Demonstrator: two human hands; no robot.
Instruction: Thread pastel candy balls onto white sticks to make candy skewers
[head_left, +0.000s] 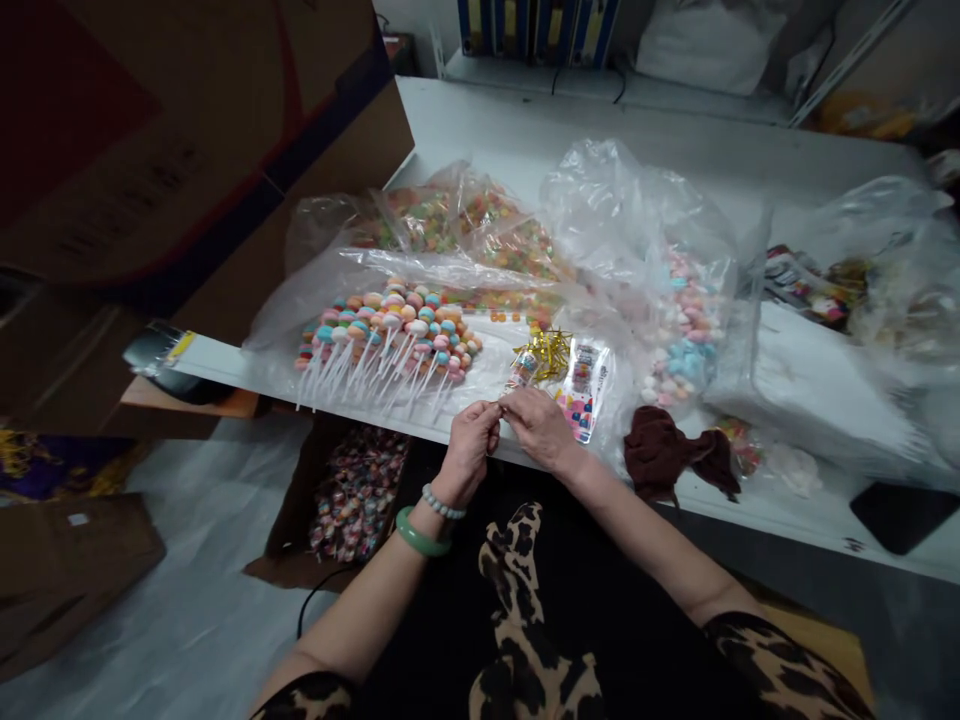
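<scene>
1. A long white table [495, 130] holds big clear bags [637, 190].
2. Candy pops [386, 335] lie in a heap, their white sticks pointing at the person.
3. Shiny gold ties [544, 355] sit just past the hands.
4. The left hand [471, 450] and right hand [540, 425] meet. Their fingers [486, 412] pinch shut on a tiny thin thing [500, 406], lying side to side. It is too small to tell what it is. The right hand is nearer the ties.

L hand [469, 448], R hand [538, 428]: tips together

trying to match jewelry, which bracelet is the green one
The smooth green bangle on the left wrist; the other, a pale beaded bracelet, sits closer to the left hand.
</scene>
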